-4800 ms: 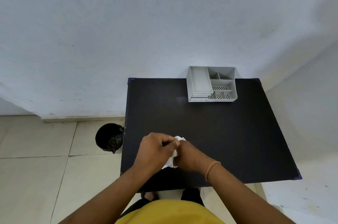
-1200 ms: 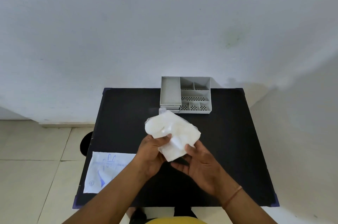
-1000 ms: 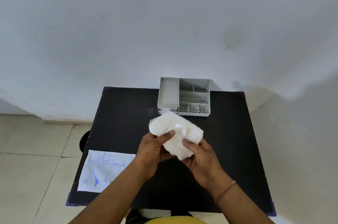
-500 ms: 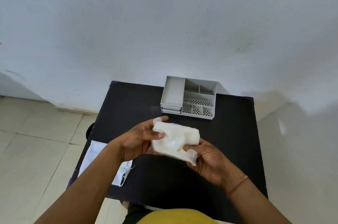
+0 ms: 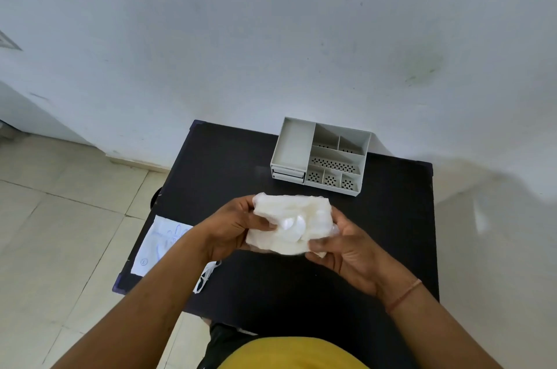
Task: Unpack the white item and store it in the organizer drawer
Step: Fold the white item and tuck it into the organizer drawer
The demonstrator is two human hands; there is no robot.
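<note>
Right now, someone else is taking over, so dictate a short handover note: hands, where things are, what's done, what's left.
Left hand: gripping the left edge of the white item.
Right hand: holding its right side from below; item held above the black table.
Organizer: at the table's far edge, drawers at its front left look shut.
Done: printed wrapper lies discarded at the table's left edge.
Left: open a drawer, put the item inside, close it.
</note>
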